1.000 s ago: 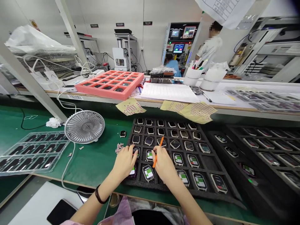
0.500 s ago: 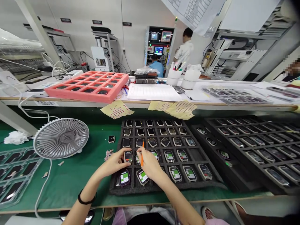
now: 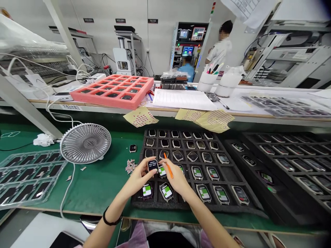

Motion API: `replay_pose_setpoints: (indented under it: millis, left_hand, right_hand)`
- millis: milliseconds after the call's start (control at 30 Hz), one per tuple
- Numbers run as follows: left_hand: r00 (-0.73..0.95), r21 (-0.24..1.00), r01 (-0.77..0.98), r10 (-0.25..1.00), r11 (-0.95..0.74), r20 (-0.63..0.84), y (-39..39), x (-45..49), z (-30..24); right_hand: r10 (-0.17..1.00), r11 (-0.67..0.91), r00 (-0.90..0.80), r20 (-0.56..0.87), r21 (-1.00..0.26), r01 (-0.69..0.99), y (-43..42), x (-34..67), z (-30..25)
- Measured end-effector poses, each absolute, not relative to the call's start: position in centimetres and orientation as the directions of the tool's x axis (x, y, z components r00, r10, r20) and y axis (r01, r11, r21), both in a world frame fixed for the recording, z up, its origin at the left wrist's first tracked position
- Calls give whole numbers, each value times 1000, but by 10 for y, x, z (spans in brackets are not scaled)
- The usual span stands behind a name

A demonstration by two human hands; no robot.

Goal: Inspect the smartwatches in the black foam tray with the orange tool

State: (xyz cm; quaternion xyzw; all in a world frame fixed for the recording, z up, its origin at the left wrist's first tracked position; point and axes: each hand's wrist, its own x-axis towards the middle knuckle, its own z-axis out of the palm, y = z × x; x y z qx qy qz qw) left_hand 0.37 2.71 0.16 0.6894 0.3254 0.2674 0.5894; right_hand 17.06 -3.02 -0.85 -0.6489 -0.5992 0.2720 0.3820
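Observation:
My left hand grips a smartwatch body without a strap; its dark screen shows white text and faces up. Close on its right, my right hand is closed round an orange pen-like stick, its upper end pointing up and left. Its tip is too small to make out. Both hands are above a black foam tray whose compartments hold several watch bodies. Along its near rows, many screens glow green and white, such as the watch below my hands. My right hand partly hides the watches under it.
Left of the tray lie a single watch and a pile of small paper bits. A grey fan and clear trays stand farther left. Another foam tray is at right. A shelf edge with yellow sticker sheets crosses behind.
The held watch is now lifted and tilted, and its screen has gone from a display with red to white text on black. The camera view has shifted left.

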Motion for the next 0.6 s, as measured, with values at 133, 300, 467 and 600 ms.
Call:
replay_pose_setpoints:
  millis: [133,300,467,600]
  left_hand:
    - [615,994,80,788,-73,8,24,3,5]
    - [591,993,79,806,-82,19,21,2,7]
    - [604,997,47,797,-63,22,21,2,0]
    - [610,997,51,792,-58,15,20,4,2]
  right_hand:
    - [983,-23,185,-18,-999,28,-36,173,-3]
    - [991,-65,97,-92,-966,-249,-45,177,9]
    - [998,-36,41,-46,-976,-217,-54,181,16]
    - [998,-19,55,-31,-979,-204,-54,183,13]
